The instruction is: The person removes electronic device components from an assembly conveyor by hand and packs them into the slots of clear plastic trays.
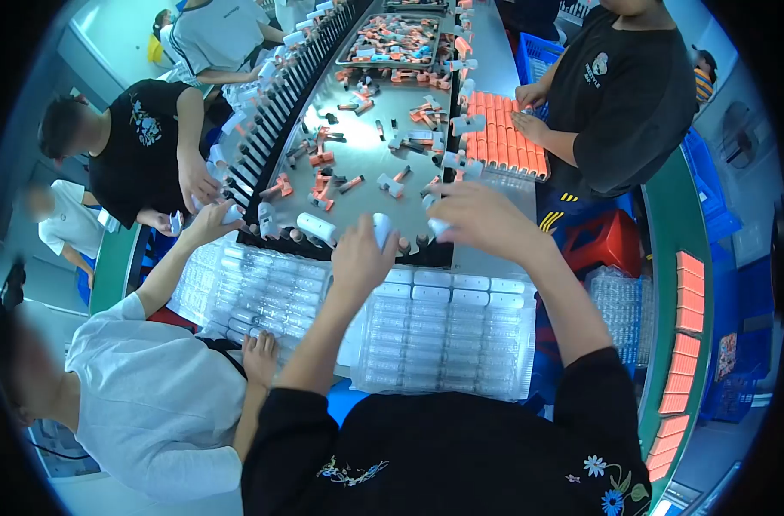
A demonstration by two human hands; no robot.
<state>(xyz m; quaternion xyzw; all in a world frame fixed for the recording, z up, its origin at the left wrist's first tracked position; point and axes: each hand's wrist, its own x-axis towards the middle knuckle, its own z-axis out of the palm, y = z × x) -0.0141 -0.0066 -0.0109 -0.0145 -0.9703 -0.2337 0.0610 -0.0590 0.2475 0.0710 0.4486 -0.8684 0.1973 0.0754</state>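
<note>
My left hand (359, 261) is closed around a white rounded plastic piece (381, 229), held upright above the near edge of the metal table. My right hand (486, 219) reaches in from the right, somewhat blurred, and grips another white plastic piece (439, 227) in its fingertips. Below both hands lies a clear plastic blister tray (448, 344); white pieces (471, 297) fill several pockets along its far rows. Just left of my left hand, a white piece (317, 229) sits on a peg at the table's edge.
Loose orange and grey parts lie over the metal table (349, 146), with a heaped tray (392, 41) behind. A co-worker in white (159, 396) works close on my left over another blister tray (271, 288). A person in black (624, 95) handles orange pieces (499, 129) across right.
</note>
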